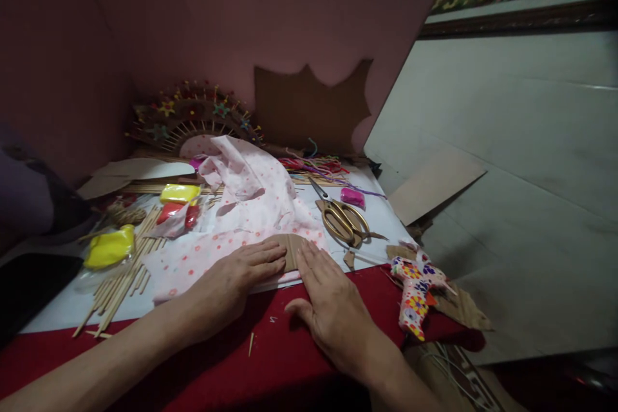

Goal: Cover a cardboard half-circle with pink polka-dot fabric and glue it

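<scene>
My left hand [232,280] lies flat, palm down, on a pink dotted cloth [241,206], its fingertips at a small brown cardboard piece [291,248]. Beside it my right hand [333,302] also presses flat, fingers spread, against the same cardboard piece and the cloth's edge. Neither hand grips anything. Gold-handled scissors [340,215] rest just beyond my right hand. A glue gun with a colourful pattern [415,290] lies to the right, at the corner of the red table cover [270,360].
Wooden sticks [123,270] and yellow clay packs [110,248] lie at the left. A decorated stick fan [193,119] and a cut cardboard sheet [309,106] lean on the back wall. A pink pack [352,197] and coloured yarn [313,167] sit farther back. The floor drops off at right.
</scene>
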Tool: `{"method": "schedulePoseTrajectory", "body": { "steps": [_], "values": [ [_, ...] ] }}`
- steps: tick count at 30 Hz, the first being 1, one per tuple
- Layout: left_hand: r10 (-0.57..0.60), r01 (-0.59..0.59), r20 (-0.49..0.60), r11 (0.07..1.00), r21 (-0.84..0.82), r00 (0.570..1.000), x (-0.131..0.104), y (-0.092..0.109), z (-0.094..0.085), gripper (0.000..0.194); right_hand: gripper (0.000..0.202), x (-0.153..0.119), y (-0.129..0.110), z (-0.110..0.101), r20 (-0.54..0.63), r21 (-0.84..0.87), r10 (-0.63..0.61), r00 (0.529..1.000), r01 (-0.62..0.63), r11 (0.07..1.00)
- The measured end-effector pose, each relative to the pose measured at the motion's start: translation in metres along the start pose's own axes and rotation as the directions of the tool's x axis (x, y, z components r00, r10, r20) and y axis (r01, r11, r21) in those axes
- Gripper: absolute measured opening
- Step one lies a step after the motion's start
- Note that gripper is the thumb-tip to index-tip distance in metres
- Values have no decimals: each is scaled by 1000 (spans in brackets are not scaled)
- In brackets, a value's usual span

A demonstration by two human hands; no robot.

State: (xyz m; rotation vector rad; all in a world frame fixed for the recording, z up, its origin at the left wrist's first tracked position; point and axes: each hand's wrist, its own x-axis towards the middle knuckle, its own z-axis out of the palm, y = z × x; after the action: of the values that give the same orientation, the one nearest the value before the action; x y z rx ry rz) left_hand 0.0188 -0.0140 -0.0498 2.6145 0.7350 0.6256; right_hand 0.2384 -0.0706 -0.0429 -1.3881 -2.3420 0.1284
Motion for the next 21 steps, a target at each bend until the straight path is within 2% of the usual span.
{"method": "schedulePoseTrajectory", "body": {
  "steps": [2,3,6,7,8,10,13,17,21],
  "values": [
    [-11,11,-1,1000,-1,1000,-1,-1,1,56,58,1,3,-6,48,-16,6,999,-5,1000],
    [-19,19,-1,1000,-1,1000,-1,-1,1,55,55,2,5,-11,19,-22,18,1000,-18,1000],
    [-45,45,6,999,1,999,1,1,0,53,56,8,6,-19,-169,-49,41,985,-50,998],
    [-45,45,8,999,-6,999,3,4,-1,52,58,9,4,-18,-189,-55,29,982,-40,998],
    [-38,38,10,999,-18,999,5,6,-3,53,60,9,3,-16,-171,-58,14,985,-24,998],
    [-3,4,10,998,-57,1000,9,12,-5,55,60,8,-1,-7,-48,-39,-21,999,19,999],
    [27,-28,-7,994,-102,1000,12,17,-8,55,55,3,-3,3,51,-4,3,999,-2,1000],
    [37,-41,-37,994,-99,999,11,15,-6,51,53,5,-6,-5,32,0,3,999,-3,1000],
    [64,-71,-62,990,-124,996,11,13,-4,56,60,16,-15,-12,-67,-49,-50,996,47,998]
  ]
}}
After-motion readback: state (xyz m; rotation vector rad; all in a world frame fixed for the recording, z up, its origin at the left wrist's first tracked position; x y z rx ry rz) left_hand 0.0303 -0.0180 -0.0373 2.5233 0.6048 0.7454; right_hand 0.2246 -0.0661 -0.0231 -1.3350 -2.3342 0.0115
